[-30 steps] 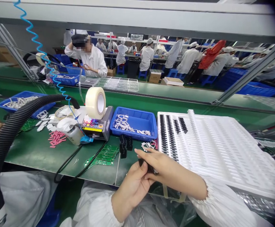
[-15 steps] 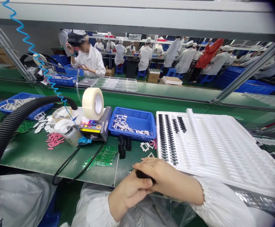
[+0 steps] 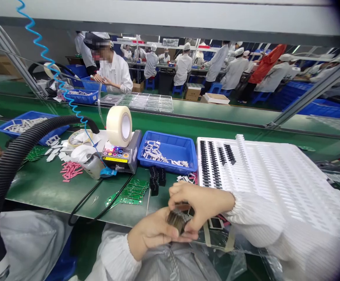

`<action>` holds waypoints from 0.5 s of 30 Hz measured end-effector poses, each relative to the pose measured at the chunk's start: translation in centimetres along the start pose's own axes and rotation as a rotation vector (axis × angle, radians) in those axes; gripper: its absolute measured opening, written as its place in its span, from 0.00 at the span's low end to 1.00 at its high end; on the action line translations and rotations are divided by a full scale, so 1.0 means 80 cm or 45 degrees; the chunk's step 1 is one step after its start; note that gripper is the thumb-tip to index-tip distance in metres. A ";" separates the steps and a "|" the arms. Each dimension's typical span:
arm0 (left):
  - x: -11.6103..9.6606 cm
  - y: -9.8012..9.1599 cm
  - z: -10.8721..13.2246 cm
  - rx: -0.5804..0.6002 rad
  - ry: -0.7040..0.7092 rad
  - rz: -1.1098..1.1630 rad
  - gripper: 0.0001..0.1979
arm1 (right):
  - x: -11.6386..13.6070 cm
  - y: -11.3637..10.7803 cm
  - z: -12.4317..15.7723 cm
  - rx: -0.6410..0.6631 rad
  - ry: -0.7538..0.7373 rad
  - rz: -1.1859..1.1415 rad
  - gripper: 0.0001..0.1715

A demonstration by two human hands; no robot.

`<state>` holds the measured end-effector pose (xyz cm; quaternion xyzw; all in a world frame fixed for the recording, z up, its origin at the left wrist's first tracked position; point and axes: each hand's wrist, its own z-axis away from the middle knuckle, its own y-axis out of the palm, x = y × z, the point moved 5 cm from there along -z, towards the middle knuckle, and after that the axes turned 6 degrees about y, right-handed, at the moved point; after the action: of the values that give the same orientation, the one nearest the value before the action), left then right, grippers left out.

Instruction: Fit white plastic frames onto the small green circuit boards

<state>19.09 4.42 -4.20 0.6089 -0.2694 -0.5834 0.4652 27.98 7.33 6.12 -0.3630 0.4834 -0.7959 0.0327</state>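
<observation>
Close to my lap at the table's front edge, my left hand (image 3: 152,231) cradles a stack of thin dark flat pieces (image 3: 176,221), thumb across its side. My right hand (image 3: 199,201) arches over the same stack, fingers on its far side and thumb at its near right. The stack is blurred and partly covered, so what kind of pieces they are I cannot make out. Just right of it, a small dark panel with a white frame (image 3: 216,223) lies by the edge. Beyond the hands stand black stacked parts (image 3: 154,181) and white frames (image 3: 184,178).
A white slotted foam tray (image 3: 263,171) with rows of black pieces fills the right. Behind lie a blue bin (image 3: 170,168) of white frames, a tape roll (image 3: 114,127) on a box-shaped device (image 3: 134,152), and green circuit boards (image 3: 133,192). A black hose (image 3: 26,140) arches at left.
My right hand has lifted from its wrap around my left and now curls over the stack, exposing more of it. The view has shifted slightly.
</observation>
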 end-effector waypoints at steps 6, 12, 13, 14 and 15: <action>0.004 -0.030 0.007 -0.317 0.000 -0.030 0.14 | -0.048 -0.006 -0.027 -0.304 0.481 0.465 0.22; -0.005 -0.037 -0.006 -0.538 0.108 0.118 0.11 | -0.058 0.024 -0.056 -0.300 0.469 0.619 0.22; -0.007 -0.039 -0.008 -0.574 0.115 0.119 0.10 | -0.055 0.024 -0.055 -0.313 0.469 0.632 0.24; -0.009 -0.041 -0.009 -0.614 0.128 0.113 0.10 | -0.052 0.023 -0.053 -0.324 0.467 0.642 0.26; -0.012 -0.043 -0.010 -0.655 0.143 0.107 0.09 | -0.048 0.020 -0.049 -0.330 0.464 0.646 0.27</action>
<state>18.97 6.88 -6.88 0.4904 -0.1110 -0.5781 0.6426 27.94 10.95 1.70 -0.0840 0.6533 -0.7462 0.0966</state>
